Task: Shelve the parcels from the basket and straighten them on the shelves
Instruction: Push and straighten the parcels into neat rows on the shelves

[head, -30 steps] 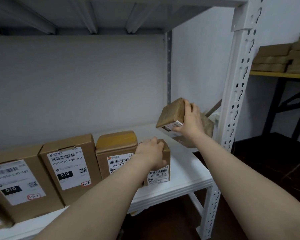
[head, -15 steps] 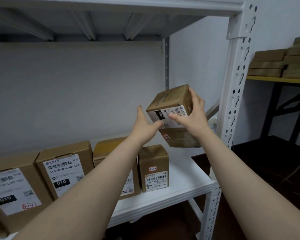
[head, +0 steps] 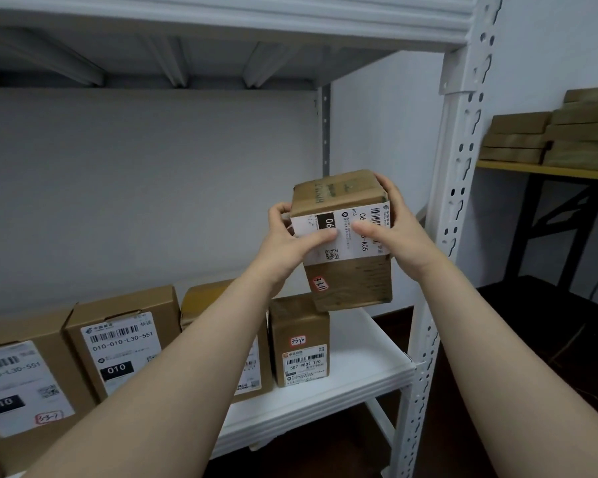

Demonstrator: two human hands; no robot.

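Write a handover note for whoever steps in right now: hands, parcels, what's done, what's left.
Left hand and right hand both grip the white-labelled brown cardboard parcel, in the air over the right end of the white metal shelf.
Done: at least four brown boxes stand in a row there.
Left: set this parcel beside the row's small end box, straighten.
Basket not in view.

Single head-worn view, facing forward and slightly down, close to white shelf (head: pixel 359 384), wide-angle

matt cardboard parcel (head: pixel 353 281), painted metal shelf (head: pixel 366 370)
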